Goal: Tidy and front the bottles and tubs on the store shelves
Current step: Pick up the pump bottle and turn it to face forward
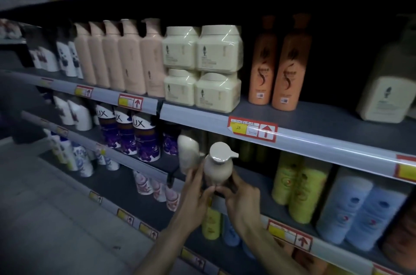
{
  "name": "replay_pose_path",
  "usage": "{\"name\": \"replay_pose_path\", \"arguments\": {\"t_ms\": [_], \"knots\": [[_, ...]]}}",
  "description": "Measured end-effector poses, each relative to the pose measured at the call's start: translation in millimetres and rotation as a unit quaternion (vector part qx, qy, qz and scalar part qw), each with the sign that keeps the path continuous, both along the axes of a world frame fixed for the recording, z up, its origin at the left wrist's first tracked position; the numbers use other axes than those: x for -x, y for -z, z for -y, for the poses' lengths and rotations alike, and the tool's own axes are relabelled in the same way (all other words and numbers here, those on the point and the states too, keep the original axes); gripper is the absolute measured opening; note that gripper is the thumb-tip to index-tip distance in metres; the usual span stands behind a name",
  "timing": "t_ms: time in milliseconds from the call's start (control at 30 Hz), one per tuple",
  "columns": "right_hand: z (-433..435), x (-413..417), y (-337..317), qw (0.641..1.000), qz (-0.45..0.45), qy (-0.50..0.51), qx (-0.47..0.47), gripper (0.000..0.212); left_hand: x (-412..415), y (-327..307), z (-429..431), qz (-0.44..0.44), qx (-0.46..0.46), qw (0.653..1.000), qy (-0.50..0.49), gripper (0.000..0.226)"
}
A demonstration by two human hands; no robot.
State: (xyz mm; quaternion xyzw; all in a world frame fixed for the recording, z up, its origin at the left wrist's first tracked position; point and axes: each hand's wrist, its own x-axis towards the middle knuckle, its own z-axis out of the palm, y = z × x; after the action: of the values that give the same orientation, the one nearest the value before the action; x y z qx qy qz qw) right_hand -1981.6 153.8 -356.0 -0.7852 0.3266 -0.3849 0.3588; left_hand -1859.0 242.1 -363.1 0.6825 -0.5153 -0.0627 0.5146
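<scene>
Room: dim store aisle, grey floor lower L; long metal shelf point(315, 146) runs w/ red-and-yellow price tags on the rails.
Task item: beige plastic pump bottle point(218, 166), upright, spout to the R, at the front of the shelf below the tubs. Base hidden by fingers, so can't tell if it's standing or lifted.
Left hand point(195, 193): grip wrapped round the bottle's lower body from the L.
Right hand point(240, 198): grip wrapped round it from the R; fingertips of both nearly meet in front.
Neighbour: second beige bottle point(188, 150) just beside, L of it; blurred.
Looks done: tall pale-pink bottles point(126, 58) in a tight row, square cream tubs point(202, 67) stacked two high at the edge, two orange bottles point(279, 65) w/ labels out.
Also fronted, prob.: purple-and-white LUX bottles point(135, 137), yellow-green bottles point(301, 186), light-blue bottles point(360, 209).
Left to do: seat and square this pump bottle; dark gap R of the orange pair; large cream bottle point(387, 90) stands alone far R.
Progress: approx. mid-way, judging by the shelves in view.
</scene>
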Motion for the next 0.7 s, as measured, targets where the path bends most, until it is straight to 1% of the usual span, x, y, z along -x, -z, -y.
{"name": "replay_pose_path", "arguments": {"t_ms": [167,233,333,433,533,600,633,700], "knots": [[21,-26,10,0.999,-0.033,0.008,-0.022,0.048,-30,16,31,0.008,-0.030,0.999,-0.028,0.058],[28,-33,14,0.998,-0.058,0.016,-0.020,0.046,-39,20,38,0.004,-0.047,0.999,-0.024,0.060],[32,-37,17,0.996,-0.082,0.027,-0.008,0.045,-43,25,43,-0.016,-0.044,0.999,-0.026,0.062],[40,-40,19,0.996,-0.083,0.035,0.000,0.039,-37,24,47,-0.046,-0.035,0.998,-0.037,0.055],[45,-41,22,0.997,-0.077,0.015,0.000,0.027,-31,26,47,-0.098,-0.002,0.992,-0.076,0.047],[44,-39,28,0.998,-0.063,-0.001,-0.013,0.023,-24,30,44,-0.119,0.013,0.987,-0.108,0.041],[42,-37,32,0.998,-0.059,-0.006,-0.013,0.023,-19,32,41,-0.126,0.018,0.984,-0.127,0.040],[36,-33,38,0.998,-0.060,-0.018,-0.009,0.027,-9,38,36,-0.137,0.014,0.980,-0.144,0.050]]}}
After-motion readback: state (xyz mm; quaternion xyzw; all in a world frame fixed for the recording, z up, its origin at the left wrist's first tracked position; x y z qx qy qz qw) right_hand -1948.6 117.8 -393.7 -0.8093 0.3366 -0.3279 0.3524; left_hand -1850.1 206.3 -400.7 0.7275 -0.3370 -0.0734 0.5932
